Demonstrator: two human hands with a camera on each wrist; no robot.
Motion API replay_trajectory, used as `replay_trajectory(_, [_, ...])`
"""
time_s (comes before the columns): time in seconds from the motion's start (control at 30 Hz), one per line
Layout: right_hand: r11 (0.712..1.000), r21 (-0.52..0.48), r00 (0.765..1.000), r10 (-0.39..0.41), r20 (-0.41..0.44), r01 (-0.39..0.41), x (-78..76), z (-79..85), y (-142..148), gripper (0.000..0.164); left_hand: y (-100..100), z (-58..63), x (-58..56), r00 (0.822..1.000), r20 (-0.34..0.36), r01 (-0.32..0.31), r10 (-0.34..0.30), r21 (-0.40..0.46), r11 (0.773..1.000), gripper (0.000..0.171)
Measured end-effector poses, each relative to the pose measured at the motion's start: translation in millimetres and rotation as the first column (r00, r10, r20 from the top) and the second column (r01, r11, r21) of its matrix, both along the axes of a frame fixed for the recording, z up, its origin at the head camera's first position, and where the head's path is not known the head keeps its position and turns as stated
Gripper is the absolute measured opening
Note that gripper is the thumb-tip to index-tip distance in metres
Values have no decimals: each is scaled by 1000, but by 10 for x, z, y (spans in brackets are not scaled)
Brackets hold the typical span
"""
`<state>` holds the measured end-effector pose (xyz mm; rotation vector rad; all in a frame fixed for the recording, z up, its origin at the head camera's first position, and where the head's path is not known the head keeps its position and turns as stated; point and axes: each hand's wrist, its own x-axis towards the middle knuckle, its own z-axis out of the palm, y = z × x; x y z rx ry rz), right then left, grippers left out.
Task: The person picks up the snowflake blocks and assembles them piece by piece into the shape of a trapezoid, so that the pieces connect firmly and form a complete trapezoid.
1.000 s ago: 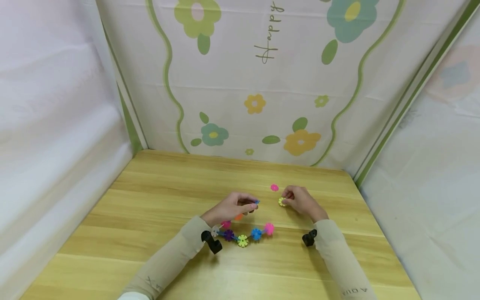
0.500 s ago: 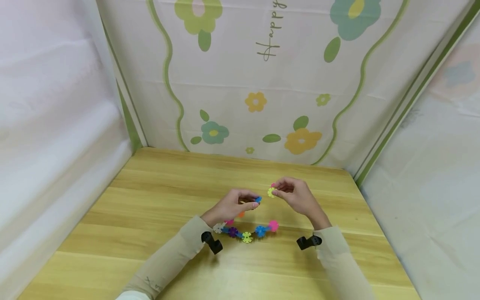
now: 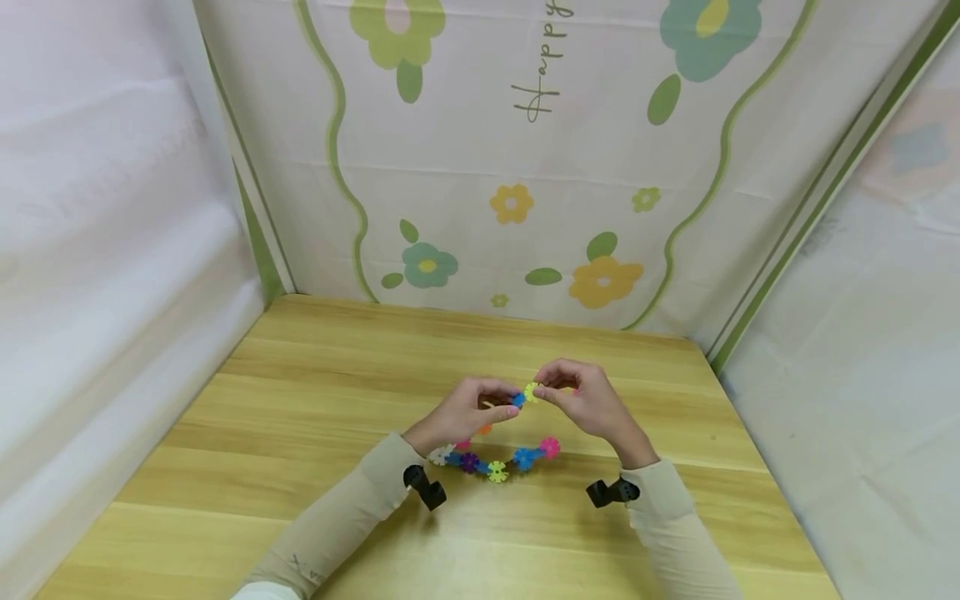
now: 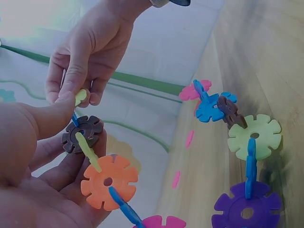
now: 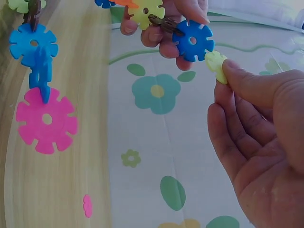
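Note:
My left hand [image 3: 461, 412] holds one end of a chain of slotted flower-shaped discs, pinching near its last blue disc [image 5: 193, 41]. Behind that come a dark brown disc [image 4: 82, 134], a yellow one and an orange disc [image 4: 109, 182]. Between thumb and fingers of my right hand [image 3: 588, 402] is a loose yellow flower disc [image 5: 217, 65], its edge right at the blue disc's rim. The remaining chain curves below the hands, through a white disc [image 3: 441, 455], a purple disc [image 3: 469, 462] and a yellow disc [image 3: 497, 472], to a pink disc [image 5: 46, 120] at its other end.
Loose pink discs [image 4: 190, 138] lie on the wooden table [image 3: 337, 350] beyond the chain; my right hand mostly covers them in the head view. A printed floral curtain [image 3: 465, 150] closes off the back, and white cloth hangs at both sides.
My right hand has lifted the yellow disc and brought it leftward to the blue disc. The left hand stays nearly in place, and the hanging chain has shifted slightly right.

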<state>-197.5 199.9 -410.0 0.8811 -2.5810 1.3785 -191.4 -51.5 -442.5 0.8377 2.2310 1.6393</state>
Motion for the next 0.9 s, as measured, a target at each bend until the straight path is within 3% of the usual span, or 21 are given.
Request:
replay_trajectory(0.33, [999, 40, 995, -18, -94, 22, 11, 8, -112, 6, 47, -17, 1, 986, -168, -23, 20, -17, 1000, 29])
replay_trajectory(0.57, [997, 78, 998, -6, -69, 11, 0, 23, -162, 6, 57, -19, 5, 978, -206, -40, 31, -41, 998, 19])
replay_trajectory(0.73, [992, 122, 999, 42, -3, -41, -112, 36, -72, 11, 47, -54, -20, 986, -160, -50, 39, -66, 997, 22])
replay_trajectory(0.9, [984, 170, 995, -68, 77, 54, -320, 64, 171, 18, -2, -87, -34, 998, -36, -56, 55, -36, 998, 31])
